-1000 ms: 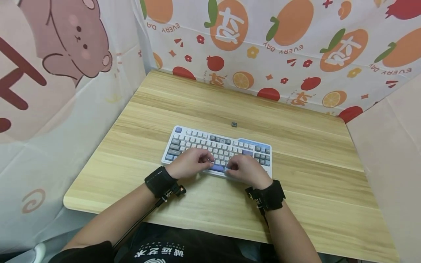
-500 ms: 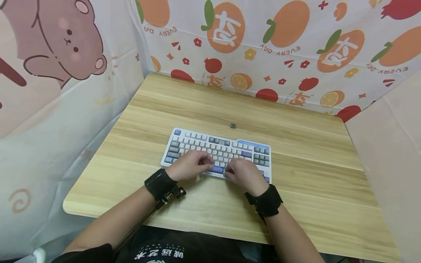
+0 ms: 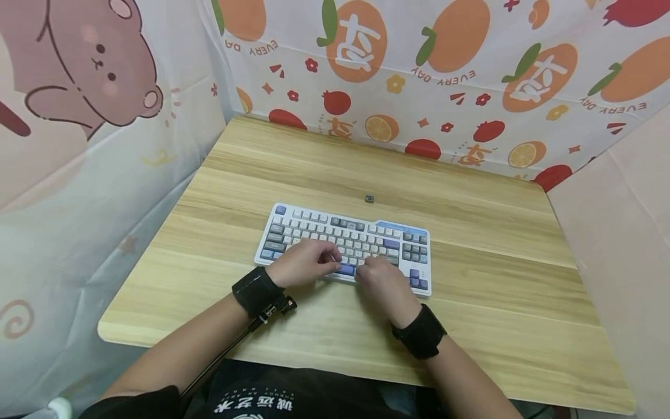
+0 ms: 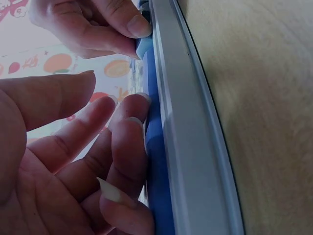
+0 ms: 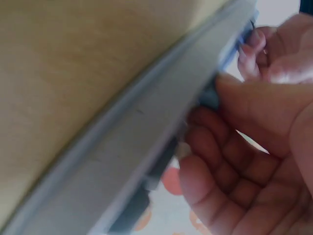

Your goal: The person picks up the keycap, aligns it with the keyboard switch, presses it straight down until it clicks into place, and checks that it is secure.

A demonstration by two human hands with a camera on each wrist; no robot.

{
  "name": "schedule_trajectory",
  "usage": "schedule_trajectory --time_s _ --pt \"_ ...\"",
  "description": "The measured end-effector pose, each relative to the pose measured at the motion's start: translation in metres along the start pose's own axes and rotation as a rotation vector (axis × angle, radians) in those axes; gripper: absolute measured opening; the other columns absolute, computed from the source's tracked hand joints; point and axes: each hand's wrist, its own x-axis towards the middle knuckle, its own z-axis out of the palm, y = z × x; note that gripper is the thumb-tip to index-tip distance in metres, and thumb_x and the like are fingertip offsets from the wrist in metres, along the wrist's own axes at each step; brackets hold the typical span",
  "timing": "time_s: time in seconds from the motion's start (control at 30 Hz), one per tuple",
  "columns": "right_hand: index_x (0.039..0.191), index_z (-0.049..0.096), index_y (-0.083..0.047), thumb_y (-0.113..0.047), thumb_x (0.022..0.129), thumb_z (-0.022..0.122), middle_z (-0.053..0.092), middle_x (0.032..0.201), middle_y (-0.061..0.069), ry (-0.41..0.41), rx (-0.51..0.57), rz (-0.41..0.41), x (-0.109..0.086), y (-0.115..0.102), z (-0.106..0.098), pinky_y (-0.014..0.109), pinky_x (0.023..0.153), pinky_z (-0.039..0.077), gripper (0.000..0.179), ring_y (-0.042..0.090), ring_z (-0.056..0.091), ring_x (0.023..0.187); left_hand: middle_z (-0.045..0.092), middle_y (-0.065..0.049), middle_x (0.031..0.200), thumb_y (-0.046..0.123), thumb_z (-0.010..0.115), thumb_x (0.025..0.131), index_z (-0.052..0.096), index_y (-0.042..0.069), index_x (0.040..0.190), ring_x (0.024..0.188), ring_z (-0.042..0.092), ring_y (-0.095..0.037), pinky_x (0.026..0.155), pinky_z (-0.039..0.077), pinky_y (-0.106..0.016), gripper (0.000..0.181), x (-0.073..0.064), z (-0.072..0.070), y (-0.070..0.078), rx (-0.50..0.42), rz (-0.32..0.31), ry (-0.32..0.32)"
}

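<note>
A white keyboard [image 3: 361, 240] with white, grey and blue-violet keys lies at an angle across the wooden table. My left hand [image 3: 303, 263] is at its front edge, fingers loosely bent, the tips touching or very close to the blue-violet spacebar [image 3: 345, 270]. Just right of the spacebar, my right hand [image 3: 386, 285] pinches a light-blue keycap [image 4: 145, 48] between thumb and bent fingers. The right wrist view has the same keycap [image 5: 209, 97] partly covered by the thumb. Whether it still sits on its switch I cannot tell. Each wrist wears a black strap.
Behind the keyboard lies a small dark square piece [image 3: 369, 198], too small to identify. The wooden table [image 3: 487, 302] extends around the keyboard. Printed cloths hang along the back [image 3: 460, 87] and left [image 3: 173, 145] edges.
My right hand has turned, its wrist swinging down and slightly left, so the keys at the keyboard's lower right now show. The left hand stays at the spacebar. The head view has shifted slightly.
</note>
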Motion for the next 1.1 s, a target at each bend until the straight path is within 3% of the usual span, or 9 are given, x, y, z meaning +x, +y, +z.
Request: schedule_trajectory --time_s 0.23,0.5,0.67,0.8,0.93,1.1 --pt "0.080 0.073 -0.012 -0.012 0.088 0.072 0.058 0.071 -0.005 0.010 0.026 0.007 -0.004 0.002 0.004 0.023 0.059 0.044 0.008 0.009 0.051 0.066 0.066 0.009 0.076 0.023 0.073 0.088 0.071 0.017 0.095 0.067 0.059 -0.007 0.066 0.049 -0.027 0.010 0.000 0.002 -0.001 0.023 -0.014 0.007" --pt "0.075 0.074 -0.012 -0.004 0.086 0.071 0.055 0.067 -0.005 0.041 -0.015 -0.027 -0.005 0.003 0.004 0.020 0.054 0.040 0.013 0.008 0.047 0.061 0.066 0.009 0.075 0.023 0.073 0.088 0.071 0.017 0.094 0.066 0.058 -0.008 0.065 0.048 -0.028 0.008 0.001 0.003 0.000 0.011 -0.019 -0.006" --pt "0.070 0.073 -0.015 -0.003 0.084 0.071 0.056 0.065 -0.007 0.022 0.082 -0.007 -0.001 0.005 0.003 0.022 0.056 0.044 0.019 0.007 0.050 0.061 0.066 0.008 0.076 0.023 0.073 0.088 0.071 0.017 0.095 0.067 0.058 -0.007 0.066 0.048 -0.027 0.010 0.000 0.004 0.001 0.029 -0.028 0.000" --pt "0.073 0.075 -0.015 -0.005 0.084 0.072 0.063 0.070 -0.007 -0.057 0.241 0.072 0.005 0.013 0.000 0.022 0.062 0.049 0.015 0.004 0.057 0.066 0.066 0.009 0.076 0.023 0.073 0.087 0.071 0.016 0.095 0.067 0.058 -0.007 0.066 0.048 -0.027 0.011 0.000 0.004 0.001 0.043 -0.025 0.005" --pt "0.078 0.078 -0.015 -0.009 0.084 0.075 0.070 0.075 -0.007 -0.193 0.377 0.148 0.016 0.022 -0.004 0.023 0.065 0.052 0.009 0.002 0.062 0.069 0.066 0.009 0.075 0.023 0.073 0.087 0.071 0.017 0.095 0.066 0.058 -0.007 0.065 0.047 -0.027 0.010 0.001 0.005 0.000 0.046 -0.026 0.000" --pt "0.072 0.076 -0.017 -0.011 0.084 0.075 0.068 0.069 -0.011 -0.345 0.441 0.193 0.030 0.030 -0.008 0.023 0.063 0.049 0.013 0.002 0.058 0.063 0.065 0.010 0.073 0.024 0.073 0.087 0.072 0.018 0.094 0.065 0.057 -0.008 0.063 0.046 -0.028 0.009 0.003 0.007 -0.002 0.045 -0.030 -0.005"
